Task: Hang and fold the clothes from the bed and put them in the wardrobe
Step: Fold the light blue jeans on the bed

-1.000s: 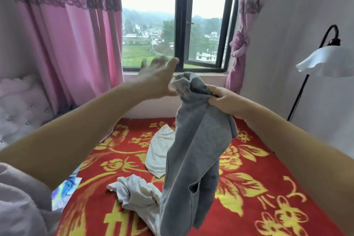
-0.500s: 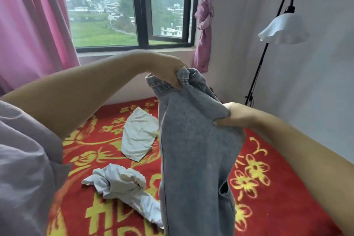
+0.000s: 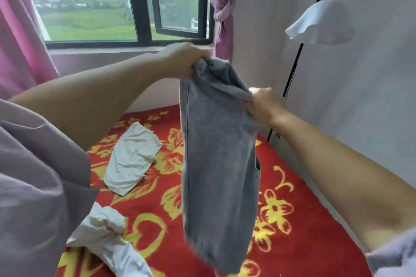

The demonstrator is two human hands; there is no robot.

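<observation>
L hand (image 3: 180, 60) grips the top edge of the grey jeans (image 3: 218, 164), fingers curled round the bunched waistband, up near the window sill. R hand (image 3: 264, 105) pinches the other side of the waist, lower & to the right, fabric gathered between thumb & fingers. Jeans hang folded lengthwise between the 2 hands, above the bed (image 3: 292, 220), hem blurred at the bottom. No brand, label or writing readable anywhere on them.

On the red blanket w/ yellow flower print: 1 white garment (image 3: 131, 157) lying flat left of the jeans, 1 crumpled white garment (image 3: 105, 240) nearer, partly hidden by the lilac sleeve (image 3: 38, 182) & cut off at the frame's lower edge. Behind: window (image 3: 139, 7), pink curtain (image 3: 20, 40) at left, tied curtain (image 3: 222, 13) at right. Floor lamp (image 3: 322, 22) w/ white shade by the wall; its base is hidden behind the R forearm & bed. Wardrobe not in view.
</observation>
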